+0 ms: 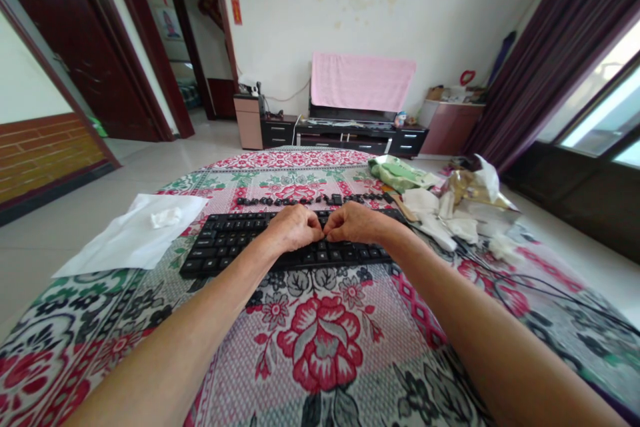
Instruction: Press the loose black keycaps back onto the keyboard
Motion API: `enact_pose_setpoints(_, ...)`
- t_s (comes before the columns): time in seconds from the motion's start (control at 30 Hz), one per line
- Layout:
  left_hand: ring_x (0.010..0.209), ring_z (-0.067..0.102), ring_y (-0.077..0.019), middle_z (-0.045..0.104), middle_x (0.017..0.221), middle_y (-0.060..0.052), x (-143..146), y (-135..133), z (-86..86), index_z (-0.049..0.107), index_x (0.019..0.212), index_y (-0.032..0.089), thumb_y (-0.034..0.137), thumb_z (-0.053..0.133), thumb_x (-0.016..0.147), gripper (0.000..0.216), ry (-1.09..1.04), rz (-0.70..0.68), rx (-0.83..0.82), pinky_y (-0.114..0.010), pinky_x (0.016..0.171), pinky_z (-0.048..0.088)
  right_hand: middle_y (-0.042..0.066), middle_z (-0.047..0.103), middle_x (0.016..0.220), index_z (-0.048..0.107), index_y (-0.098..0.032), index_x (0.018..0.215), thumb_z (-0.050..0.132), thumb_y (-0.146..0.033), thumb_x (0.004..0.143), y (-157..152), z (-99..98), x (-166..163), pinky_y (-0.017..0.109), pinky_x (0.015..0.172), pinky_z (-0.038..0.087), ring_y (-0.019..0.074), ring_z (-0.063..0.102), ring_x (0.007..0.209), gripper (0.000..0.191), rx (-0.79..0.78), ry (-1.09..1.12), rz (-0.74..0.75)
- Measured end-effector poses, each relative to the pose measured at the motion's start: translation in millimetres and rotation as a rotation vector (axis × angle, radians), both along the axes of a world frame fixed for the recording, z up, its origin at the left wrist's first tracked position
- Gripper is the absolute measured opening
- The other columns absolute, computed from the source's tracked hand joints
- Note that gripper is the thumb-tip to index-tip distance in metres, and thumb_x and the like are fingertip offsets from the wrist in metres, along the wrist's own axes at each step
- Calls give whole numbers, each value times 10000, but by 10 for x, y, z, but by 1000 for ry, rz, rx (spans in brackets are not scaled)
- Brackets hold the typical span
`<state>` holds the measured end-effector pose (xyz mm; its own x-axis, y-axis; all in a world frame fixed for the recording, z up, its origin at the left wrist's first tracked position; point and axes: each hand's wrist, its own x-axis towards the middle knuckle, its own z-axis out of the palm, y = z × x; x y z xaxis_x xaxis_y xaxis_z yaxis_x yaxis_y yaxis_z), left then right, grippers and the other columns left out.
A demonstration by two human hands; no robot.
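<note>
at black keyboard [215,243], both hands [296,228] [353,221] pinched, nearly meeting

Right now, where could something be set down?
Bare: flowered tablecloth between the forearms, before the black keyboard; or beyond the loose black keys, left of the green bag. Crowded: right of the keyboard, with crumpled white material, black cables.

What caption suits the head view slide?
Left hand and right hand close together at a keyboard, loose keys beyond.
</note>
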<state>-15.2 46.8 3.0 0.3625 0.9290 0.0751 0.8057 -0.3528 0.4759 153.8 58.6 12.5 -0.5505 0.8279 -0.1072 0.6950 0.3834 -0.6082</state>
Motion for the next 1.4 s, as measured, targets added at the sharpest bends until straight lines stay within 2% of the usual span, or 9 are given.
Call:
enact_pose_setpoints(0.1,561,524,-127,609,570,17,-2,11,4,667,649,219,361,535,587,203,-3,-13,-22,-217,500,324,-18,549,545,671,-146,689,516,-228,592,-40,33,-13,214,461,309,79,423,485,200,23,-41,2)
enact_pose_setpoints(0.33,610,546,-124,645,647,9,-57,9,39,677,742,205,315,501,612,245,-42,-69,-90,-204,522,332,-35,506,531,674,-167,751,495,-261,632,-16,57,48,213,462,293,75,399,483,235,24,-49,133)
enact_pose_setpoints(0.5,649,541,-124,653,702,3,-92,13,58,676,780,195,285,506,608,259,-80,-144,-147,-198,561,344,-25,534,577,649,-161,735,532,-254,621,-3,66,77,209,476,313,78,428,510,188,-48,34,113)
enact_pose_setpoints(0.67,585,500,-106,613,641,25,-133,19,66,661,764,178,304,563,575,247,-145,-178,-215,-202,531,327,-18,536,579,623,-165,715,548,-261,640,-15,106,83,212,492,336,79,444,520,143,-131,198,79)
enact_pose_setpoints(0.77,551,476,-91,575,598,28,-138,6,89,639,711,156,328,572,587,222,-282,-140,-199,-205,517,322,-11,551,611,598,-180,718,571,-279,639,-27,114,45,211,522,370,87,476,559,129,-173,351,-23)
enact_pose_setpoints(0.93,543,512,-91,573,599,8,-97,-14,128,603,750,145,321,583,607,228,-609,56,-226,-204,498,358,13,570,676,532,-185,679,594,-320,644,-35,77,-60,217,586,414,104,517,641,153,-280,608,-178)
enact_pose_setpoints(1.13,567,539,-83,594,654,-6,-104,4,139,583,810,143,266,632,586,260,-1005,80,-331,-196,514,396,23,572,713,512,-169,695,643,-318,618,-42,24,-127,239,648,434,102,528,661,212,-407,817,-196)
enact_pose_setpoints(1.23,567,541,-85,584,633,-2,-113,-8,166,586,792,135,249,644,573,253,-1051,79,-367,-191,507,402,4,558,694,517,-171,698,650,-311,613,-54,-15,-149,226,625,427,91,523,642,212,-405,829,-170)
enact_pose_setpoints(1.4,551,536,-87,587,606,-2,-100,-10,174,596,751,135,242,621,579,204,-954,93,-288,-198,508,411,5,567,703,524,-178,701,618,-333,632,-70,-36,-185,226,607,422,94,521,640,195,-264,697,-194)
